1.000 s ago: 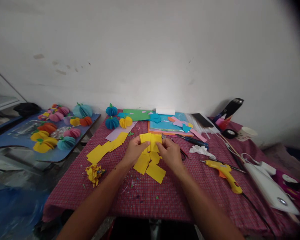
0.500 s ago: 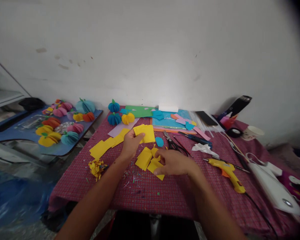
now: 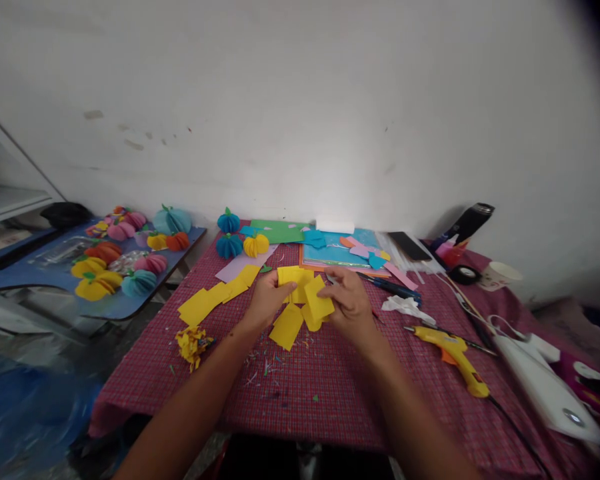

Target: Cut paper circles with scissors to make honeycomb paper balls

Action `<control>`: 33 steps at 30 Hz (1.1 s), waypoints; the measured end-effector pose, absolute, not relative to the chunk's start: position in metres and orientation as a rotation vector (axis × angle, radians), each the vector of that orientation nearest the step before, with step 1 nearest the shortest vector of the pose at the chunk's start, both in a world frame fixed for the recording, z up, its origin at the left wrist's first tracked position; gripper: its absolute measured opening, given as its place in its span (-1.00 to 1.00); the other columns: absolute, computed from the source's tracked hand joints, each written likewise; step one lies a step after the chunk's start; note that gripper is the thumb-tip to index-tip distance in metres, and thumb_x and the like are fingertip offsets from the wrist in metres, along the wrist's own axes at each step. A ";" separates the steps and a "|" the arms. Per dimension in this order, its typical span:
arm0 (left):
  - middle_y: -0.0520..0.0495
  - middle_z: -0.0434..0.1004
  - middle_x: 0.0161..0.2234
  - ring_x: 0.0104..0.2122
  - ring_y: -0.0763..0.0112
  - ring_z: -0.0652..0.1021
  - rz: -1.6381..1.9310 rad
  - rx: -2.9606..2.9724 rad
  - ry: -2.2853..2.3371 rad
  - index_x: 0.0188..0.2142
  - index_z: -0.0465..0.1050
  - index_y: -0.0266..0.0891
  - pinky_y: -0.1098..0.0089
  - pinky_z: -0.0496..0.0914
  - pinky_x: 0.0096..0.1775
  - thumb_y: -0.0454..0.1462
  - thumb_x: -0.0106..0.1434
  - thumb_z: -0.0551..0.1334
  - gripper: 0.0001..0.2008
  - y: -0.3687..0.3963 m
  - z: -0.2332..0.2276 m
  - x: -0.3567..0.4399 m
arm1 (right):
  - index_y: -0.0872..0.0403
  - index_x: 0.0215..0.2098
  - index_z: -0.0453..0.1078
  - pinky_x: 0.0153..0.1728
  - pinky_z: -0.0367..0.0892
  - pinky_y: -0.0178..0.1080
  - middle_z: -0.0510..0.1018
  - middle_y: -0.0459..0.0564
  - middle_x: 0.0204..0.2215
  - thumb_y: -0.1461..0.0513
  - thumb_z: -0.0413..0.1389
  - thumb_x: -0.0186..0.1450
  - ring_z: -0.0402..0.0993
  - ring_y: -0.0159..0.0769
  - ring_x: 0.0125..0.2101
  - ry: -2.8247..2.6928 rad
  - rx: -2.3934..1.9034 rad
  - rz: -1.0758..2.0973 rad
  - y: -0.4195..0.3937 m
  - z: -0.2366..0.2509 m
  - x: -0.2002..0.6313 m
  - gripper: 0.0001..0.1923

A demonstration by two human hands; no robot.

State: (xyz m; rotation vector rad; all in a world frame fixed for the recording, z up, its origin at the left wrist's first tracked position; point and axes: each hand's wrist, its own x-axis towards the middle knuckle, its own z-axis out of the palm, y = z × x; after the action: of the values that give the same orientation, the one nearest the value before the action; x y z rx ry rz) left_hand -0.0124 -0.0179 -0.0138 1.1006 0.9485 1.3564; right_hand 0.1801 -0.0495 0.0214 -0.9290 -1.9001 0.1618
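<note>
Left hand point(image 3: 266, 301) pinches a paper stack point(image 3: 294, 275), right hand point(image 3: 349, 303) pinches one square point(image 3: 319, 299); loose grip could fan the stack

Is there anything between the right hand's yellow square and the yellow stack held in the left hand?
Nothing visible. The right hand holds a yellow square right beside the yellow stack pinched in the left hand. The two overlap or nearly touch above the table, and the loose yellow pieces lie below them.

hands point(image 3: 267, 301): 2 | glue gun point(image 3: 453, 349): 1 | paper balls point(image 3: 229, 246): roughly 12
</note>
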 end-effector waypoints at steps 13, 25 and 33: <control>-0.20 0.62 -0.20 -0.25 0.16 0.61 1.205 0.836 0.749 -0.10 0.51 -0.31 0.18 0.46 -0.16 -0.24 -0.05 0.46 -0.51 -0.025 -0.008 -0.002 | 0.01 -0.25 0.54 -0.13 0.33 -0.07 0.59 0.00 -0.25 0.42 0.10 0.20 0.43 -0.15 -0.19 -1.898 -0.927 -0.272 -0.039 -0.009 0.172 -0.73; -0.18 0.61 -0.18 -0.23 0.21 0.59 1.538 0.901 0.864 -0.11 0.51 -0.30 0.21 0.42 -0.13 -0.20 -0.03 0.43 -0.53 -0.014 -0.007 -0.018 | 0.00 0.02 0.42 -0.08 0.35 -0.05 0.58 0.03 -0.14 0.39 0.03 0.29 0.46 -0.17 -0.13 -1.854 -0.987 0.004 -0.043 0.000 0.171 -0.63; -0.14 0.60 -0.21 -0.26 0.28 0.57 1.648 0.931 0.916 -0.15 0.48 -0.30 0.29 0.42 -0.18 -0.18 0.01 0.40 -0.59 -0.008 -0.009 -0.022 | 0.00 -0.01 0.46 0.09 0.23 0.03 0.46 0.07 0.01 0.43 0.12 0.11 0.27 -0.05 0.10 -2.486 -0.756 0.264 -0.060 0.000 0.148 -0.51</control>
State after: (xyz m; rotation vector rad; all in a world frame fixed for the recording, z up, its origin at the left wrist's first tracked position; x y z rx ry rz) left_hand -0.0215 -0.0084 -0.0094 0.9311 0.9162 1.6485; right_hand 0.1482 -0.0598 0.0001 -0.7563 -2.4859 0.2643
